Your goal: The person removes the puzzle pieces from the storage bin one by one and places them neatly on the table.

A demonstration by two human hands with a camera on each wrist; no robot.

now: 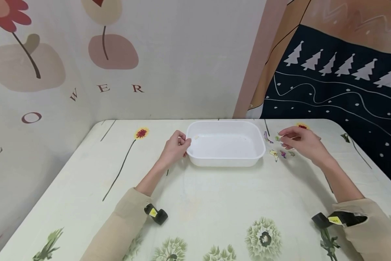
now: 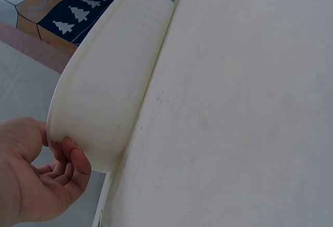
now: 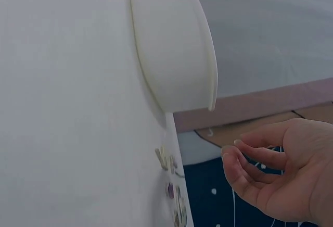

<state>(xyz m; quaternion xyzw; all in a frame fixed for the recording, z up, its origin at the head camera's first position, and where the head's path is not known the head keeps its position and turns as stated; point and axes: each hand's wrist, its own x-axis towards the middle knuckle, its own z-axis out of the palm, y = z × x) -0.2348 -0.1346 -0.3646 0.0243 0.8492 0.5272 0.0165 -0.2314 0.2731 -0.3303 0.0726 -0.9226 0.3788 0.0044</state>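
A white plastic tub point(image 1: 226, 162), rectangular with rounded corners, stands upright on the table. My left hand point(image 1: 175, 148) grips its left end, thumb at the rim and fingers curled against the outer wall, as the left wrist view shows of the hand point(image 2: 49, 177). To the right of the tub, my right hand point(image 1: 302, 143) hovers over several small colourful pieces, with loosely bent fingers. In the right wrist view nothing shows between the fingertips of that hand point(image 3: 283, 169). Among the pieces are a yellow one point(image 1: 274, 155), a purple one point(image 1: 283, 154) and a green one point(image 1: 278, 138) near the fingertips.
A pale cloth with printed flowers covers the table point(image 1: 208, 199). Behind it hangs a light printed curtain point(image 1: 189, 65), and a dark cloth with white trees point(image 1: 339, 94) hangs at the right. Each forearm carries a black strap-on device, such as the left one point(image 1: 156, 214).
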